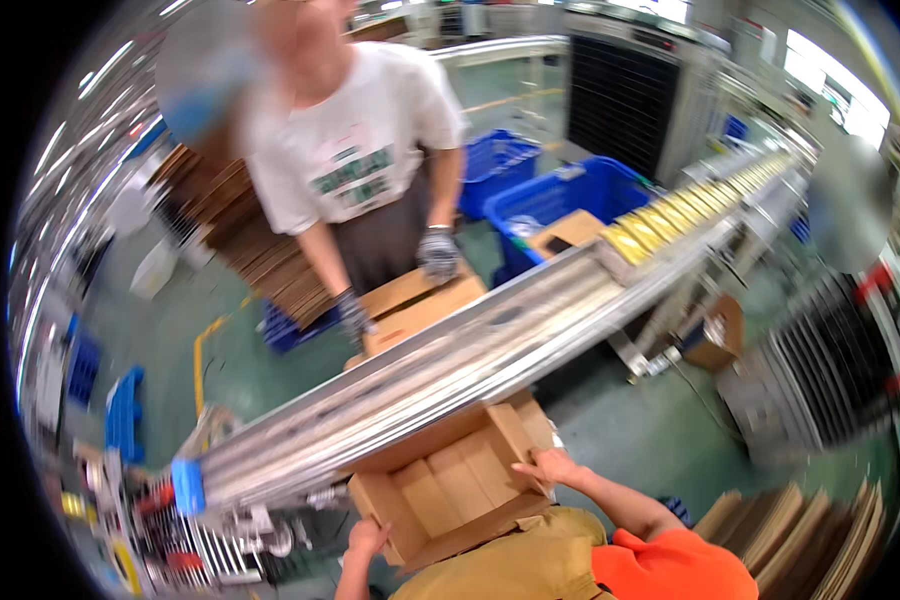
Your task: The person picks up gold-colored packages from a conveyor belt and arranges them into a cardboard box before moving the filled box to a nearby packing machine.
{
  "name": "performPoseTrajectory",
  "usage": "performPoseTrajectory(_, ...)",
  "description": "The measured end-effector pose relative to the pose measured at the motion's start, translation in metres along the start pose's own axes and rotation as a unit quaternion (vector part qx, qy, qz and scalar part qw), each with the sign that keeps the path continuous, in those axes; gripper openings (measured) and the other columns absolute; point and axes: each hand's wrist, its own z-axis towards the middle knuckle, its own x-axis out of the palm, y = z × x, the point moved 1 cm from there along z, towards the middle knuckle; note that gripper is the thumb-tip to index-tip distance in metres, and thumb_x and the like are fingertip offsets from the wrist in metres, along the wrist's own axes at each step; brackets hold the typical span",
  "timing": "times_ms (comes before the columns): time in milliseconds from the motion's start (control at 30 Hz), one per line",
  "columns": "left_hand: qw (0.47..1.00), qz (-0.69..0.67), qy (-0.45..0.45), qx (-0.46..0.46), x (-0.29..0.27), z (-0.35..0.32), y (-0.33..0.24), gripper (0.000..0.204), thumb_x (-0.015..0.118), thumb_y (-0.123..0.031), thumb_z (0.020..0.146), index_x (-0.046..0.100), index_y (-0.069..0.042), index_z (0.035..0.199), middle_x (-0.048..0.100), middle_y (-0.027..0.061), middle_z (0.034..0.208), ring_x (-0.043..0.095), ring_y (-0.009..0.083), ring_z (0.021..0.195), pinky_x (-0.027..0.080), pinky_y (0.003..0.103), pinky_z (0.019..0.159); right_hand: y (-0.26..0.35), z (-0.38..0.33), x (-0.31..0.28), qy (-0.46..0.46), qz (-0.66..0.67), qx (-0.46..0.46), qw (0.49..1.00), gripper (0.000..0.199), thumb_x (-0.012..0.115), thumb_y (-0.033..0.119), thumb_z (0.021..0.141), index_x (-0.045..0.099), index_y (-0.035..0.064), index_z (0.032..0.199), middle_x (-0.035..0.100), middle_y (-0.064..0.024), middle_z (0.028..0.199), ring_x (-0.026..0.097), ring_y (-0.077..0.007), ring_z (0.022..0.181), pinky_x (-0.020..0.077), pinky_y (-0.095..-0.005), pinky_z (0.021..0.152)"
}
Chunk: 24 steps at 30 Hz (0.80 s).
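An open brown cardboard box [440,490] sits tilted against my body, just below the conveyor, with its flaps spread. My left hand [366,540] grips the box at its lower left corner. My right hand [546,466] holds the right flap near the box's upper right edge. Inside, the box looks bare. Across the conveyor a person in a white T-shirt [355,150] with gloved hands [438,252] presses on another cardboard box [420,300].
A long metal conveyor [470,350] runs diagonally from lower left to upper right and carries several yellow packs [670,215] at its far end. Blue bins [560,200] stand behind it. Flat cardboard stacks lie at the left [240,220] and lower right [820,540].
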Motion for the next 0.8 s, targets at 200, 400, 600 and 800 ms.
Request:
performPoseTrajectory(200,0.992,-0.128,0.021,-0.004,0.018,0.03,0.031,0.054,0.059,-0.035,0.084,0.043,0.008,0.114,0.066,0.0175,0.068,0.067,0.0267,0.058,0.055,0.036,0.059,-0.052,-0.013,-0.08,-0.251,0.089,-0.007,0.964,0.038,0.058,0.041,0.086,0.065,0.0034,0.09,0.065,-0.0197,0.085,0.062,-0.0375,0.08,0.0507,-0.0448,0.069)
performPoseTrajectory(400,0.993,-0.106,0.038,-0.042,0.03,0.04,0.033,0.039,0.061,-0.018,0.084,0.044,0.012,0.103,0.066,0.0201,0.071,0.067,0.0247,0.054,0.056,0.033,0.045,-0.101,0.007,-0.242,-0.567,0.019,-0.086,0.819,0.018,0.065,0.018,0.081,0.062,0.0017,0.089,0.061,-0.0164,0.084,0.059,-0.0336,0.078,0.0481,-0.0399,0.069)
performPoseTrajectory(600,0.999,-0.014,-0.051,0.012,0.073,0.071,0.058,0.039,0.062,-0.022,0.083,0.048,0.009,0.102,0.065,0.0191,0.067,0.067,0.0246,0.054,0.055,0.033,0.047,-0.185,0.078,-0.395,-0.589,-0.177,-0.002,0.788,0.033,0.066,0.022,0.08,0.057,-0.0013,0.102,0.056,-0.0192,0.099,0.051,-0.0356,0.096,0.0437,-0.0418,0.084)
performPoseTrajectory(800,0.989,-0.072,-0.062,-0.117,0.007,0.006,-0.038,0.044,0.063,-0.033,0.079,0.06,0.006,0.1,0.066,0.0194,0.069,0.067,0.0339,0.068,0.055,0.039,0.065,-0.258,0.155,-0.495,-0.501,-0.243,0.151,0.817,0.06,0.061,0.05,0.081,0.056,-0.005,0.105,0.06,-0.0217,0.104,0.054,-0.0373,0.1,0.0459,-0.0424,0.086)
